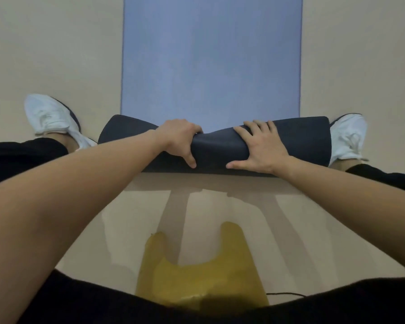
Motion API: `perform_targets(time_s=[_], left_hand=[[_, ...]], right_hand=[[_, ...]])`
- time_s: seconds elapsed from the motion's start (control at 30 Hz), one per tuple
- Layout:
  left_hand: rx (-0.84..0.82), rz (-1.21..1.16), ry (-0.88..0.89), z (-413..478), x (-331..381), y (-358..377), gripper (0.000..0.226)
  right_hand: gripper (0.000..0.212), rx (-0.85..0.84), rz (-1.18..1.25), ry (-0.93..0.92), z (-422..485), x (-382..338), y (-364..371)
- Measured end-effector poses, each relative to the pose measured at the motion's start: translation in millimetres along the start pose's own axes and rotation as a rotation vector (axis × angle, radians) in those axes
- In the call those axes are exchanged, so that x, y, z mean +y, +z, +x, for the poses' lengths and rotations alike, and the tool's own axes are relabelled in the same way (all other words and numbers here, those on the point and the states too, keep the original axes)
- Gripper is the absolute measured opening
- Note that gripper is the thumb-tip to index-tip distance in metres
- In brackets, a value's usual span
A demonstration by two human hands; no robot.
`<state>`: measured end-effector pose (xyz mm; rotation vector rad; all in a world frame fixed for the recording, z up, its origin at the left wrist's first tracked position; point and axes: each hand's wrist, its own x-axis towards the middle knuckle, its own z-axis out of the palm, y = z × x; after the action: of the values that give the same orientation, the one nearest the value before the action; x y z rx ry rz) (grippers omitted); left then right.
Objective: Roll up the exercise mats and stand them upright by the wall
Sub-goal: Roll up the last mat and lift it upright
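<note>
An exercise mat lies on the beige floor, running away from me. Its flat part [211, 54] shows a light blue face. The near end is rolled into a dark navy roll [302, 141] lying crosswise between my feet. My left hand [178, 139] grips the roll left of its middle, fingers curled over the top and thumb on the near side. My right hand [260, 148] presses flat on the roll right of the middle, fingers spread. The roll is squeezed narrower between my hands.
My white shoes stand at either end of the roll, left shoe [49, 118] and right shoe [348, 139]. A yellow object [197, 274] lies on the floor close under me. Bare beige floor [56, 43] flanks the mat on both sides.
</note>
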<state>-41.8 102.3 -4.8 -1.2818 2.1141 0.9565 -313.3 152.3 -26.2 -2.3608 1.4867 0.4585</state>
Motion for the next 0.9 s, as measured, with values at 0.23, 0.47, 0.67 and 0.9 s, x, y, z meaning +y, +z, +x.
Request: perform_targets(time_s=[0.23, 0.47, 0.67, 0.9], left_hand=[[-0.174, -0.030, -0.042, 3, 3, 38, 0.073], [0.171, 0.110, -0.057, -19, -7, 81, 0.091], [0.356, 0.329, -0.125, -29, -3, 115, 0.126], [0.340, 0.380, -0.099, -1, -22, 87, 0.126]], right_hand=[[0.081, -0.186, 0.175, 0.036, -10, -16, 31], [0.076, -0.344, 0.313, 0.048, 19, -5, 36], [0.074, -0.479, 0.431, 0.081, 57, 9, 26], [0.084, -0.467, 0.335, 0.106, 82, 21, 23]])
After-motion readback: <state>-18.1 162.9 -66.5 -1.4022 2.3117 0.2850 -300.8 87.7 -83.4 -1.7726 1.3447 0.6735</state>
